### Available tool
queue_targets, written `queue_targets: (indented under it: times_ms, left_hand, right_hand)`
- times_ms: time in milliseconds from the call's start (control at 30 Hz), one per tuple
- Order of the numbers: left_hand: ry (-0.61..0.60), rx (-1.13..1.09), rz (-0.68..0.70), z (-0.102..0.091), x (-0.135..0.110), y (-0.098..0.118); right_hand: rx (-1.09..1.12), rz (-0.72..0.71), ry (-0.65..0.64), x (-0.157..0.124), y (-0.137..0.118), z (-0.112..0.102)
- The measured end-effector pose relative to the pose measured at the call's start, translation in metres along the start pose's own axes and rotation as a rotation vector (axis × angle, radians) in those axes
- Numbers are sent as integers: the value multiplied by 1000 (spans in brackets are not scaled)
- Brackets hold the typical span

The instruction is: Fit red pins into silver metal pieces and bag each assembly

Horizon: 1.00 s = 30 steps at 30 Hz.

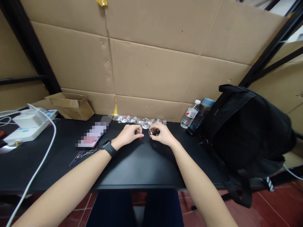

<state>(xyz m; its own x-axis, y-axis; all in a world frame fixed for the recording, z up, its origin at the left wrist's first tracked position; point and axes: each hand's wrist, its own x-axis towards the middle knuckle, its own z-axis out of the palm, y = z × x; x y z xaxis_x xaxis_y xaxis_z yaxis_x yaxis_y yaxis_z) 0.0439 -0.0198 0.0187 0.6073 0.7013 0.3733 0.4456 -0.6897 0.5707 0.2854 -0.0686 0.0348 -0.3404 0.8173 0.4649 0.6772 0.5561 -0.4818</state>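
Note:
My left hand (131, 135), with a dark watch (109, 148) on its wrist, is closed in a pinch above the black table (139, 167). A small red piece (140, 138) pokes out below its fingertips; its kind is too small to tell. Across a narrow gap, my right hand (163, 134) grips a small round shiny metal object (151, 132) between thumb and fingers. Just behind both hands lies a row of clear-wrapped round silvery pieces with red marks (133, 119), against the cardboard wall.
At left are a phone (93, 135), a keychain (80, 156), an open cardboard box (73, 107) and a white power strip (30, 129) with cables. To the right stand a water bottle (189, 116), a blue-lidded bottle (203, 110) and a black backpack (246, 132).

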Motion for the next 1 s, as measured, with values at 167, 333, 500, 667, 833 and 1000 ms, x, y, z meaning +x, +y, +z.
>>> queue_targets:
  times_ms: [167,333,500,667,833,1000]
  left_hand:
    - [-27,323,23,4,-3,1]
    - [-220,354,156,-3,-5,-5]
    - [-217,386,157,3,-4,-7]
    - [-135,292,97,6,-2,0]
    - [57,87,29,4,1,9]
    - [161,-84,15,7,2,8]
  right_hand:
    - [-9,15,-1,-1,3,-1]
    - [-13,-1,14,-1,1,-3]
    - [-3,34,-21,-1,-3,-2]
    - [102,76,-17,-2,-4,-1]
    - [310,135,57,-1,-3,3]
    - [443,132,112,-1,-6,9]
